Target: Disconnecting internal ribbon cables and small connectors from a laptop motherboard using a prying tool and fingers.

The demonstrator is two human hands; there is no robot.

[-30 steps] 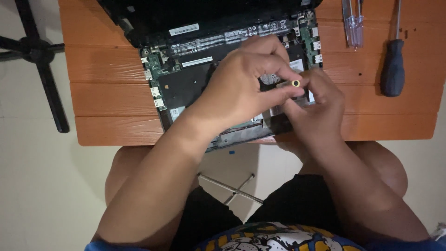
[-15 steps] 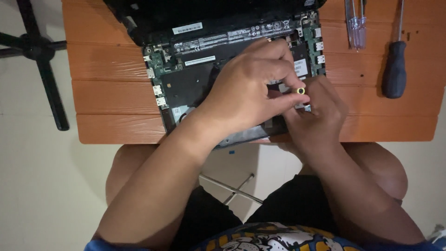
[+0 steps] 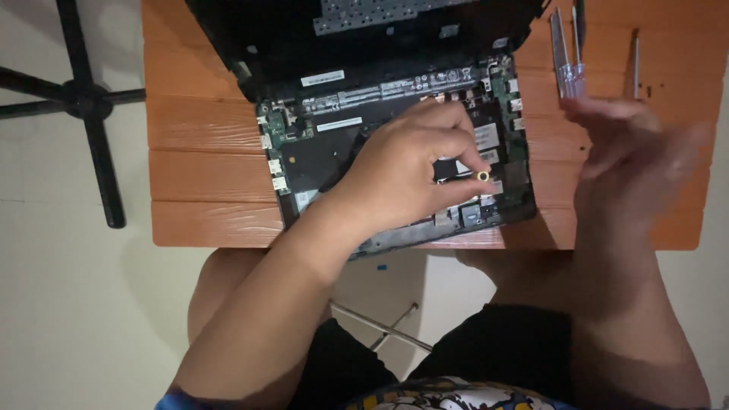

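Pale floor surrounds a small orange slatted wooden counter [image 3: 205, 175], with the black legs of a chair base [image 3: 83, 99] at the upper left of the frame. On the counter lies an opened black laptop with its bottom cover off and the green circuit board exposed [image 3: 319, 144].

The left hand [image 3: 402, 178] rests over the middle of the laptop's insides, its fingers [image 3: 456, 144] narrowed into a pinch near a small brass-coloured ring-shaped part [image 3: 483, 176] at the centre right of the board. Whether the ring is gripped or only touched at the fingertips cannot be told. The right hand [image 3: 630, 159] is raised at the right of the frame, blurred, fingers spread loosely and holding nothing that shows.

To do this well, I judge that the pinch should stay light and close to the board, the wrist braced on the laptop's edge, so that the tiny ring does not drop among the components. The free hand would best steady the chassis.

Counted: one laptop, one brass ring, two hands. At the upper right lie two clear-handled screwdrivers [image 3: 568, 68] side by side and one thin metal shaft [image 3: 636, 64] just beyond, its handle hidden by the right hand.
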